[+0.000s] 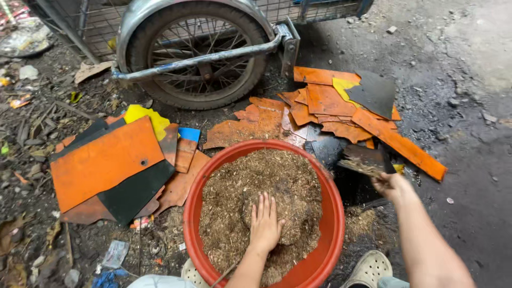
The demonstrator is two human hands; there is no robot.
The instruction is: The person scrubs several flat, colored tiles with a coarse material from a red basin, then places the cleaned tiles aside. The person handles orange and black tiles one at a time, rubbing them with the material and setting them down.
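Sandal (369,269): cream clog at 6 o'clock, just beside the basin
Left hand (265,221): open, flat, palm pressed on the sawdust heap (256,186)
Basin (330,213): red, round, centre, heaped nearly to its rim
Right hand (392,184): at 3 o'clock, closed on a dark scoop board (365,159) carrying shavings
Scrap sheets (106,160): orange and black, 9 to 1 o'clock
Wheel (197,53): 12 o'clock
Risk: tilted board may spill shavings onto the ground

Dirt ground (469,176) bears red basin (330,234), orange sheets (106,160).
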